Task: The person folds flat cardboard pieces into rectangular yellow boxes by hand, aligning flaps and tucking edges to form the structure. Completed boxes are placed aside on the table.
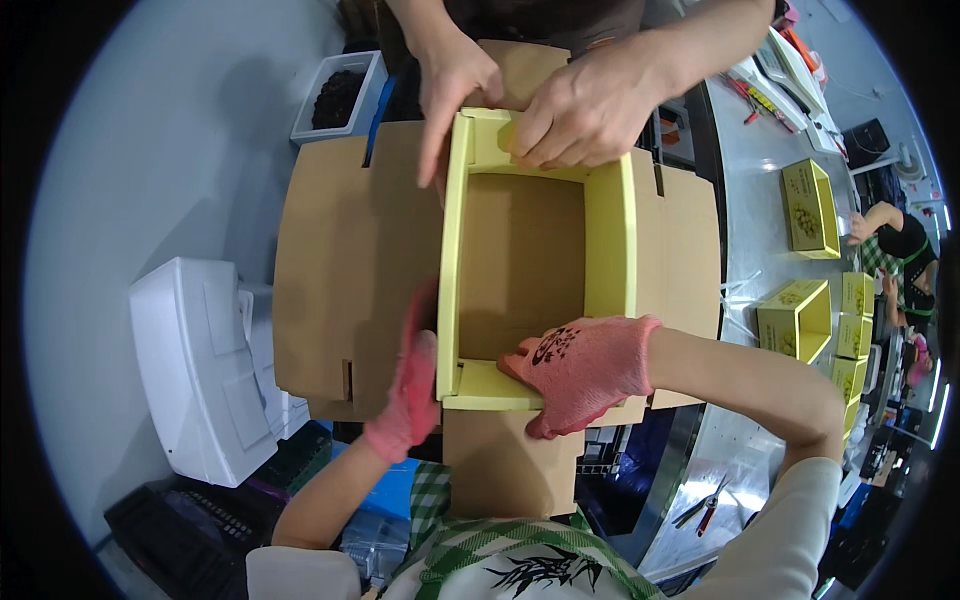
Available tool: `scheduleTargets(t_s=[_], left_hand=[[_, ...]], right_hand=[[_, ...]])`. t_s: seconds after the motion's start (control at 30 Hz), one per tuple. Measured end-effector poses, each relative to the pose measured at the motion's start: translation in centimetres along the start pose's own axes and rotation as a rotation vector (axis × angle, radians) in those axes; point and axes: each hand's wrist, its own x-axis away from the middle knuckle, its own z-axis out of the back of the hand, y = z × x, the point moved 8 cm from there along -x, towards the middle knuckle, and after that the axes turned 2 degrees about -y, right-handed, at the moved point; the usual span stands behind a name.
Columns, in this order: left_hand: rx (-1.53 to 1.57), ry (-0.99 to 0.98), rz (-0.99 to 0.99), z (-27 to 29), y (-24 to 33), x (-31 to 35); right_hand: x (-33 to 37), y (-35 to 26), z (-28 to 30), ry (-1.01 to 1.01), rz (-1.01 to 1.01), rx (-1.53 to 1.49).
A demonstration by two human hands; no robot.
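Observation:
A pale yellow cardboard box (610,240) with upright walls stands in the middle, and brown cardboard shows inside it. My right hand (592,372), in a pink glove with a dark print, grips its near end wall, fingers over the inside and thumb outside. Along the outside of the left wall, my left hand (405,395), also in a pink glove, has its fingers stretched upward and somewhat blurred. Across from me, a co-worker's right hand (590,110) grips the far end wall, while their other hand (455,85) is at the far left corner.
Beneath the box lies a flattened brown carton (335,270). A white machine-like case (200,370) stands at left, near a white tub (340,95) of dark material. On the metal table at right are yellow boxes (795,320) and red-handled pruning shears (705,510). Another person works beyond.

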Motion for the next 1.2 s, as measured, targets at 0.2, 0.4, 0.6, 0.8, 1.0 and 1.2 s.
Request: scheduleTargets(t_s=[0.2, 0.4, 0.6, 0.8, 1.0, 1.2], left_hand=[[0.246, -0.043, -0.010, -1.2, -0.3, -0.7], [0.239, -0.079, 0.068, -1.2, -3.0, -0.5], [0.186, -0.177, -0.013, -1.8, -1.2, -1.4], [0.263, -0.222, 0.133, -2.6, -4.8, -1.2], [0.496, -0.195, 0.150, -2.3, -4.4, -2.0], [0.264, -0.072, -0.034, -1.9, -0.5, -1.6]], right_hand=[[-3.2, 0.5, -1.0, -0.145, 0.124, -0.202], [-4.7, 0.9, -0.9, -0.167, 0.160, -0.259], [-5.4, 0.9, 0.2, -0.307, 0.201, -0.144], [-5.4, 0.6, 0.4, -0.350, 0.185, -0.078], [-4.6, -0.4, 1.5, -0.156, 0.224, -0.215], [0.2, -0.6, 0.7, 0.480, -0.005, -0.033]])
